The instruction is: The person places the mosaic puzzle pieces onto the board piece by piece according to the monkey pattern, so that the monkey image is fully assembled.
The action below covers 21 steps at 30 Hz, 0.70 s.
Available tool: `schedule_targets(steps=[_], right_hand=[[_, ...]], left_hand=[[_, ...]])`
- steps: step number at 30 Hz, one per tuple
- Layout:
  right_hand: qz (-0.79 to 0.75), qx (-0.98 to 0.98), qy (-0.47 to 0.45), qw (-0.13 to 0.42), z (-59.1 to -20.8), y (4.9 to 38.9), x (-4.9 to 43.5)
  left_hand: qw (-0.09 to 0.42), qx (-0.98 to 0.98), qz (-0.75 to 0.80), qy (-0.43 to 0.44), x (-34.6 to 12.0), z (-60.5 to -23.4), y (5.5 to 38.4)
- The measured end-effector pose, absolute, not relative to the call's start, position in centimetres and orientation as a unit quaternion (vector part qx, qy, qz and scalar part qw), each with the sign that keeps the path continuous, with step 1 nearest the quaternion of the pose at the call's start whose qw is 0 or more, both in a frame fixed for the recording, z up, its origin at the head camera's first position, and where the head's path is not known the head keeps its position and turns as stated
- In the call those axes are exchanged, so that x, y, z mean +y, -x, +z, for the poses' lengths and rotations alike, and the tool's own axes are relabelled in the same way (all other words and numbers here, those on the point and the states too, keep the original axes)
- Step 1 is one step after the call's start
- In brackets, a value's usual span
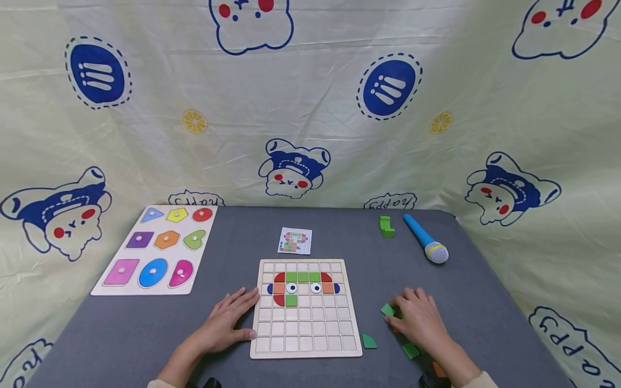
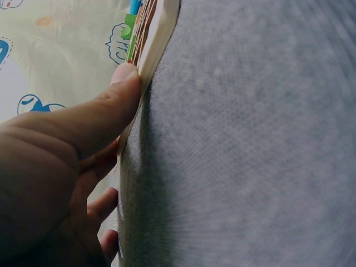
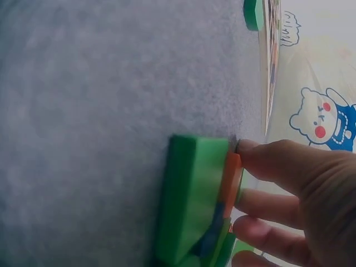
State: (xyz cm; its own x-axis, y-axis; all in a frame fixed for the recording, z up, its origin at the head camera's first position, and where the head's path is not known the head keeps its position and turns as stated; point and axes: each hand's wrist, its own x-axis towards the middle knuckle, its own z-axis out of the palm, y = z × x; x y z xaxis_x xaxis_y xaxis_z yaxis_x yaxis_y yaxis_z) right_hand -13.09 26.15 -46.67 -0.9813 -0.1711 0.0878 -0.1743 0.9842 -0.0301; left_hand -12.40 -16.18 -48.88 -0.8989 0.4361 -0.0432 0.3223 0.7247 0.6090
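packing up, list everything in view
Curtain: 1, cream, backdrop
Table: 1, grey, centre
Knob puzzle: 1, white, left
Puzzle shapes: 9, multicoloured, on it
Grid board: 1, pale, centre
Picture card: 1, white, behind grid
Eye tiles: 2, white, on grid
Coloured tiles: 11, red, green, orange, blue, on grid
Loose pieces: at least 4, green, orange, right
Notched block: 1, green, back right
Microphone: 1, blue, back right
Wrist gear: 2, black, front
Cuffs: 2, cream, front
Left grip: 1, bare, at grid's edge
Right grip: 1, bare, at loose pieces
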Motion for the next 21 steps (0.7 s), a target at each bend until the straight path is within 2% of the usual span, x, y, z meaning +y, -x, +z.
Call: schedule_targets(steps=[5, 15, 21], right_hand=[[0.025, -0.992, -0.102, 0.066, -46.8, 13.0, 25.9], [0.059, -0.983, -0.157, 0.080, -46.1, 13.1, 23.5], [0.084, -0.977, -0.183, 0.066, -45.8, 13.5, 20.7]], left_hand=[[0.093, 0.924, 0.311, -0.204, -16.2, -48.8, 12.4], [0.099, 0.922, 0.317, -0.199, -16.1, -48.6, 12.3], [0.097, 0.923, 0.314, -0.201, -16.1, -48.6, 12.3]])
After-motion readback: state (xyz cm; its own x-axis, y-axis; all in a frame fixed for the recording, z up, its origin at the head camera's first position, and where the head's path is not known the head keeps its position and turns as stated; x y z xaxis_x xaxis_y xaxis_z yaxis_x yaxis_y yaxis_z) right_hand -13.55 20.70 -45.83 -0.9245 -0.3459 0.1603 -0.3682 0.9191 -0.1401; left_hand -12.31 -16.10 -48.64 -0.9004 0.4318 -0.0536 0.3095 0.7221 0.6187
